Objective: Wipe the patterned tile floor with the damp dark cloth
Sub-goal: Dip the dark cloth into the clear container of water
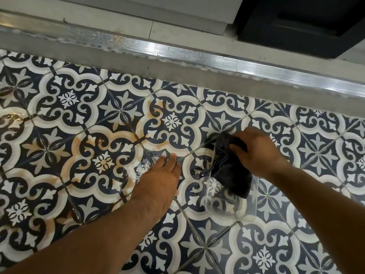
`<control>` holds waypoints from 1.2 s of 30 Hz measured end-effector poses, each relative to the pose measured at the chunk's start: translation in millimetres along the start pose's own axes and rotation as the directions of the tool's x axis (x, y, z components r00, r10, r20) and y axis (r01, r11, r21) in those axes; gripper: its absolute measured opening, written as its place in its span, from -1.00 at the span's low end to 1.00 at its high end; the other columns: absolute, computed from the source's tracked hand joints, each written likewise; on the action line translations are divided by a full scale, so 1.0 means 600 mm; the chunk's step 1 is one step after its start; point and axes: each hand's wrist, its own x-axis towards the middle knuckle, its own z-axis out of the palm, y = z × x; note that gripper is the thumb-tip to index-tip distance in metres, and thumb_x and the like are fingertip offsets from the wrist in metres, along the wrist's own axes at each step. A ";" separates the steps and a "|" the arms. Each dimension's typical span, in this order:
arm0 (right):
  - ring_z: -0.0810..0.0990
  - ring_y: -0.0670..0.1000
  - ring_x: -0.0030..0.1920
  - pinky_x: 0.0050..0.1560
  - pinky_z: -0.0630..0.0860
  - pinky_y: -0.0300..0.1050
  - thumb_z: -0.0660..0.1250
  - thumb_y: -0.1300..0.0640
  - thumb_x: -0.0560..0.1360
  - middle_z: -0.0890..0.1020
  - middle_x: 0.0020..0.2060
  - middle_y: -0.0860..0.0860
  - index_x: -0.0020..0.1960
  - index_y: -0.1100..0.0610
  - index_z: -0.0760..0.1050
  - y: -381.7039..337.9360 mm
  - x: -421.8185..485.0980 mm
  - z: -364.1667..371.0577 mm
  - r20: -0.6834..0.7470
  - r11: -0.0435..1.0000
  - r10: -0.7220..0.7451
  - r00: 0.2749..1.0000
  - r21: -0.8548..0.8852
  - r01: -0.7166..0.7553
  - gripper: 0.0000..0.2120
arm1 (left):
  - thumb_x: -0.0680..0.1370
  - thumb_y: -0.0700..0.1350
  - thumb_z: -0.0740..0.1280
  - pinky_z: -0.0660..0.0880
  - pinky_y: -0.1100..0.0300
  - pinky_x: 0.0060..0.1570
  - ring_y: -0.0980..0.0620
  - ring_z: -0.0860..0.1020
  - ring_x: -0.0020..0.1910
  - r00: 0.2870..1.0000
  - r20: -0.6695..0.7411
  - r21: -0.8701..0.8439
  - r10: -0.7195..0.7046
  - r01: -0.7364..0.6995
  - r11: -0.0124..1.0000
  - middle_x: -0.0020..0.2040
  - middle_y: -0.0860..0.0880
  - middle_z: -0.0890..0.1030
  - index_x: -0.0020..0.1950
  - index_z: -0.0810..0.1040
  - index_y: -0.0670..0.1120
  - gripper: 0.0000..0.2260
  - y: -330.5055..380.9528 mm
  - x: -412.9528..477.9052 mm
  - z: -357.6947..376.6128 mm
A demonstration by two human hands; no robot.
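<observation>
The patterned tile floor (pixel 110 119) is blue and white with brownish stains and a wet, bubbly patch near the middle. My right hand (pixel 258 149) grips the dark cloth (pixel 231 169), which hangs over a clear plastic tray (pixel 237 210) lying on the tiles. Left of the tray, my left hand (pixel 160 180) lies flat on the floor with its fingers together, holding nothing, and its fingertips reach the wet patch.
A ribbed metal door track (pixel 177 50) runs across the far side of the floor, with a grey sill beyond it. A dark box-like object (pixel 300 18) stands at the top right. Brown stains mark the tiles at the left and centre.
</observation>
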 end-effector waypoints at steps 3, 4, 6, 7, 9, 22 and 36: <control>0.51 0.10 -0.06 0.08 0.44 0.14 0.33 0.11 0.53 0.54 -0.03 0.06 0.13 0.11 0.54 -0.005 -0.011 -0.003 -0.053 0.997 -0.046 0.998 -0.071 0.042 -0.81 | 0.58 0.08 0.27 0.04 0.00 0.50 -0.18 -0.04 0.54 1.000 -0.003 -0.007 0.002 -0.002 1.000 0.58 -0.14 -0.11 0.56 -0.06 -0.15 -0.28 0.000 0.000 -0.002; 0.52 0.12 -0.05 0.10 0.44 0.16 0.32 0.12 0.53 0.55 -0.01 0.09 0.11 0.11 0.53 -0.007 -0.015 -0.003 -0.062 0.993 -0.070 0.996 -0.100 0.064 -0.83 | 0.59 0.08 0.26 0.03 0.00 0.50 -0.17 -0.04 0.54 1.000 -0.004 -0.005 0.003 -0.003 1.000 0.58 -0.14 -0.11 0.56 -0.07 -0.14 -0.28 0.000 -0.001 -0.003; 0.55 0.19 -0.05 0.06 0.43 0.18 0.33 0.18 0.48 0.58 -0.02 0.14 0.07 0.13 0.53 -0.007 -0.024 -0.002 -0.083 0.976 -0.135 0.987 -0.182 0.118 -0.83 | 0.59 0.09 0.26 0.03 0.00 0.49 -0.17 -0.04 0.54 1.000 -0.007 -0.003 0.004 -0.004 1.000 0.58 -0.14 -0.12 0.56 -0.07 -0.14 -0.28 0.000 -0.001 -0.003; 0.57 0.23 -0.07 0.03 0.43 0.19 0.35 0.20 0.45 0.60 -0.05 0.16 0.07 0.15 0.54 -0.006 -0.029 -0.001 -0.090 0.961 -0.171 0.981 -0.237 0.146 -0.81 | 0.58 0.09 0.26 0.04 0.00 0.49 -0.18 -0.04 0.54 1.000 -0.010 -0.003 0.005 -0.005 1.000 0.58 -0.14 -0.11 0.56 -0.06 -0.14 -0.28 0.000 -0.002 -0.003; 0.57 0.25 -0.10 0.00 0.44 0.20 0.38 0.22 0.42 0.61 -0.09 0.18 0.08 0.18 0.55 -0.008 -0.038 0.002 -0.090 0.925 -0.233 0.968 -0.328 0.192 -0.76 | 0.58 0.09 0.26 0.09 -0.01 0.47 -0.17 -0.03 0.53 1.000 -0.013 -0.008 -0.001 0.001 1.000 0.59 -0.13 -0.11 0.56 -0.05 -0.14 -0.29 0.000 -0.005 -0.002; 0.55 0.08 -0.52 -0.60 0.45 -0.18 0.65 0.30 0.10 0.60 -0.07 0.19 0.17 0.07 0.37 -0.070 -0.115 -0.064 0.043 0.912 -0.364 0.931 -0.185 0.365 -0.25 | 0.61 0.11 0.21 0.09 -0.01 0.49 -0.11 -0.15 0.54 0.988 0.120 0.049 0.097 -0.103 0.993 0.57 -0.07 -0.28 0.56 -0.21 -0.08 -0.26 -0.024 -0.011 -0.028; 0.60 -0.19 -0.10 -0.16 0.48 -0.38 0.32 0.26 0.48 0.63 -0.14 -0.25 0.02 -0.19 0.46 -0.175 -0.054 -0.166 0.047 0.918 -0.275 0.960 0.310 0.248 -0.67 | 0.53 0.28 0.22 0.11 -0.01 0.48 -0.02 -0.14 0.54 0.995 0.047 -0.145 0.089 -0.081 0.986 0.59 0.02 -0.19 0.58 -0.11 -0.05 -0.19 -0.025 -0.035 -0.046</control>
